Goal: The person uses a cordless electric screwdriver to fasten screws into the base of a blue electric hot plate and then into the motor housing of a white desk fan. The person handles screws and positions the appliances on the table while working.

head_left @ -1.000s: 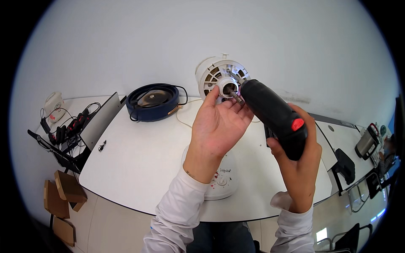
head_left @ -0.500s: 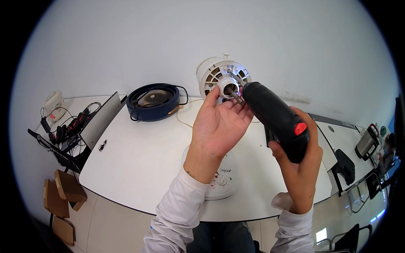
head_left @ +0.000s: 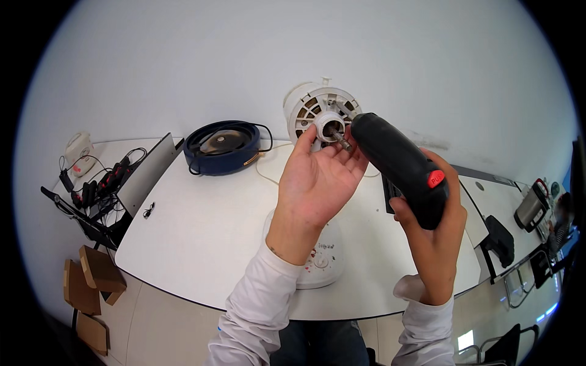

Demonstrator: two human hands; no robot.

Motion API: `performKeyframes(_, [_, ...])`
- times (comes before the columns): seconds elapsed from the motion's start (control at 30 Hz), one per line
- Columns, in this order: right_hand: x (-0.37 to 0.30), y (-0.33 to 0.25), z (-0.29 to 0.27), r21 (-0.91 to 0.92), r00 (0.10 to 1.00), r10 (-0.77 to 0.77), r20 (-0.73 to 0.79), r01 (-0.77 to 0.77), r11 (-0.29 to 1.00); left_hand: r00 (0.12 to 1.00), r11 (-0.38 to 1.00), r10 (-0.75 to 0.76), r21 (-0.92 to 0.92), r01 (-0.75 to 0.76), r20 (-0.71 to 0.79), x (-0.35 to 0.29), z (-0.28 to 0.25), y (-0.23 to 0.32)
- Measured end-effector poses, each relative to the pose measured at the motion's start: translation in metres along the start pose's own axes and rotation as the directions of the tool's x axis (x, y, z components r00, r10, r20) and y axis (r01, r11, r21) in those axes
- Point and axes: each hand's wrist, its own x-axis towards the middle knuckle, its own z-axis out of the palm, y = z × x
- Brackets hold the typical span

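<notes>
At the table's far side stands a white fan motor housing (head_left: 298,129), with a round slotted front, a central collar and a metal shaft (head_left: 339,139) sticking out toward me. My left hand (head_left: 320,183), palm up, grips the collar from below, the thumb on its left side and the fingers under the shaft. A black electric screwdriver (head_left: 397,161) with a red button is in my right hand (head_left: 436,238), fingers wrapped round its rear end. Its bit (head_left: 346,110) points at the upper part of the housing's front; whether the tip sits in a screw is too small to tell.
A white fan base (head_left: 320,271) with a dial rests under my left forearm. Left of the housing lies a dark blue round appliance (head_left: 223,149) with a black cord. Cardboard boxes (head_left: 101,268) are on the left floor. A dark keyboard-like object (head_left: 389,194) lies partly behind the screwdriver.
The bright bluish light on the housing front has gone out. The screwdriver has shifted slightly up in my right hand's grip. My left hand stays almost where it was.
</notes>
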Motion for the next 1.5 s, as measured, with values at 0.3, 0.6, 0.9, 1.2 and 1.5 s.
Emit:
performKeyframes(0.3, [0.002, -0.001, -0.013, 0.157, 0.982, 0.18, 0.064, -0.188, 0.97, 1.0, 0.999, -0.006, -0.05, 0.005, -0.009, 0.001, -0.003, 0.002])
performKeyframes(0.6, [0.006, -0.004, -0.011, 0.163, 0.983, 0.168, 0.076, -0.179, 0.97, 1.0, 1.0, 0.017, 0.012, -0.017, -0.023, 0.0, 0.0, -0.003])
performKeyframes(0.9, [0.011, 0.001, -0.009, 0.164, 0.985, 0.17, 0.038, -0.174, 0.971, 0.999, 0.999, 0.039, -0.015, -0.039, -0.024, -0.002, 0.003, -0.005])
performKeyframes(1.2, [0.003, 0.005, -0.012, 0.197, 0.983, 0.179, 0.043, -0.184, 0.963, 0.999, 0.999, 0.027, -0.048, -0.026, 0.024, 0.002, -0.001, -0.002])
performKeyframes(1.5, [-0.008, 0.005, -0.013, 0.333, 0.972, 0.235, 0.024, -0.23, 0.915, 0.996, 0.993, -0.087, -0.083, 0.085, -0.025, -0.02, -0.006, 0.012])
